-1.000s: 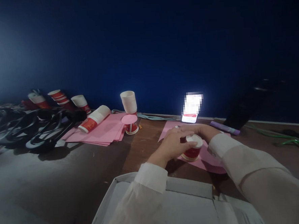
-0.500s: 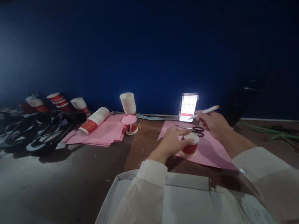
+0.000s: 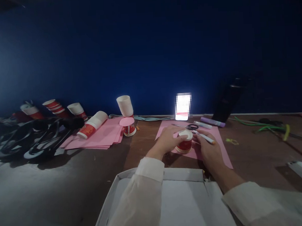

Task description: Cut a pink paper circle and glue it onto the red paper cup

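Note:
An upside-down red and white paper cup (image 3: 185, 143) stands on a pink sheet of paper (image 3: 221, 146) on the brown table. My left hand (image 3: 169, 139) is wrapped round the cup's left side. My right hand (image 3: 207, 150) sits just right of the cup, closed on a white marker (image 3: 206, 138) with an orange end, its tip against the cup's base. Black-handled scissors (image 3: 191, 126) lie on the sheet just beyond the cup.
A lit phone (image 3: 183, 107) leans on the blue wall. A purple marker (image 3: 213, 122) and a dark bottle (image 3: 227, 99) are at the right. A stack of pink sheets (image 3: 101, 136), more paper cups (image 3: 127, 116), black cables (image 3: 32, 137) at left; an open grey box (image 3: 158, 201) lies near me.
My right hand lifted away from the cup with the marker, then came back down beside it. The left hand stayed on the cup. The view has shifted right.

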The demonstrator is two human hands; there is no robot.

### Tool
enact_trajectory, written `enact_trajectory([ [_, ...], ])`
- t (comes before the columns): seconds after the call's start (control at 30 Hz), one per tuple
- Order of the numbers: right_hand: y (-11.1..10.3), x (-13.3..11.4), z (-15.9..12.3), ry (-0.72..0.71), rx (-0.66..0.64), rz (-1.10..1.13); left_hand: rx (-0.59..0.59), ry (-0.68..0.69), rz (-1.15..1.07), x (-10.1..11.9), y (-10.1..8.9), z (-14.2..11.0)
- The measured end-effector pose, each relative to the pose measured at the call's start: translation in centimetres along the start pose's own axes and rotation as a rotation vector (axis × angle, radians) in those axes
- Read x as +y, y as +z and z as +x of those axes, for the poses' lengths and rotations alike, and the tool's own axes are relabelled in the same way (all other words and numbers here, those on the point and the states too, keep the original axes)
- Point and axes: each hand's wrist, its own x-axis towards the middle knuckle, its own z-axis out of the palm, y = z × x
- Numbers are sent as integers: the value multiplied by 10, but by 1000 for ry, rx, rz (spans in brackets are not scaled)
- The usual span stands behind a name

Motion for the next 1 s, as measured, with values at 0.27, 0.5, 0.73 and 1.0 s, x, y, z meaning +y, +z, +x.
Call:
enact_trajectory([
  [0.27,-1,-4,3,-9,-51,-138,-8,9,-10,3,-1,-2],
  [0.5,-5,1,6,-70,-85,-266,0,-9,5,6,0,-4],
  [0.73,-6,2,8,-94,-81,-336,-4,-6,80,7,-1,-3],
  [1.0,-5,1,9,-81,-70,-381,-21,52,61,6,-1,-5],
])
